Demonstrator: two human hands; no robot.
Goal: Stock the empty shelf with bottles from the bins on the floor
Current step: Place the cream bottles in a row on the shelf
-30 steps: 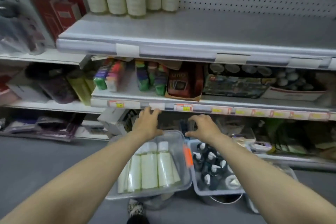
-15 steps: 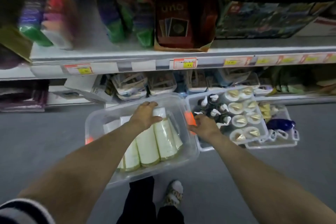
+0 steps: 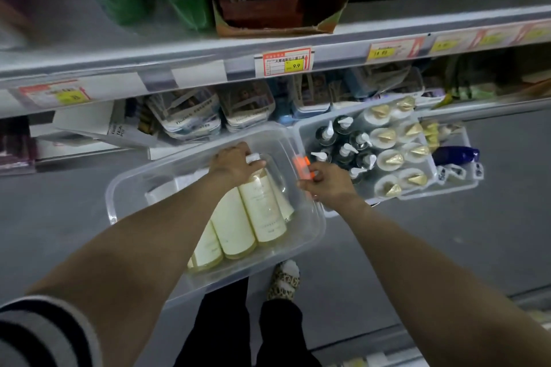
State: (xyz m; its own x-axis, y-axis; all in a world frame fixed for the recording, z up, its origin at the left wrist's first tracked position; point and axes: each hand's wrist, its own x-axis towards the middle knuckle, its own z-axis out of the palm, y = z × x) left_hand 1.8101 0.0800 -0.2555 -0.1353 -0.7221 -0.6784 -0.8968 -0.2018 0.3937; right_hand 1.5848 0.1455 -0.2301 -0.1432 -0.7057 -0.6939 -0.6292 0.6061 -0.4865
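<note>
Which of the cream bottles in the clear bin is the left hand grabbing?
The rightmost full-length cream bottle: the left hand is closed over its white cap end. The two beside it lie untouched, partly under the forearm.

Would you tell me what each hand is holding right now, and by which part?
Left hand: cream bottle, by its cap end. Right hand: clear bin, by its orange-latched rim.

Left hand (image 3: 235, 161) on cream bottle (image 3: 262, 211)

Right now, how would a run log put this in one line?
left hand: gripping cream bottle cap | right hand: on clear bin rim | shelf: not stocked yet
</note>
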